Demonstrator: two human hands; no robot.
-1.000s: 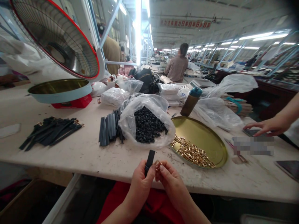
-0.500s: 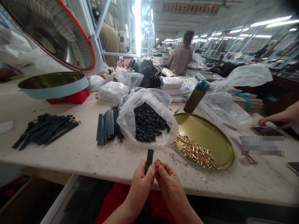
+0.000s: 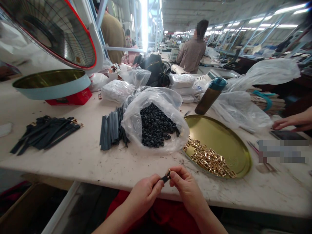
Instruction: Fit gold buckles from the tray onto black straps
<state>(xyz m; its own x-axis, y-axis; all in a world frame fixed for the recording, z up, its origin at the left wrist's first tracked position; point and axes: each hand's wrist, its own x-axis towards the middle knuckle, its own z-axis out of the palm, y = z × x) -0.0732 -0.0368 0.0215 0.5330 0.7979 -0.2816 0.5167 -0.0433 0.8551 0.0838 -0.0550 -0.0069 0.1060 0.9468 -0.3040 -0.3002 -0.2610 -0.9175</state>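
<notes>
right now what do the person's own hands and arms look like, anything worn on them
Both are bare: the left hand and right hand show no gloves, rings, watch or wristbands, and the forearms carry no sleeves as far as the frame shows. Fingernails are short and unpainted.

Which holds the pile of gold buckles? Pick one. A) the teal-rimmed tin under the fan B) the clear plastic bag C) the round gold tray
C: the gold buckles lie heaped at the near edge of the round gold tray; the clear plastic bag holds small black pieces.
</notes>
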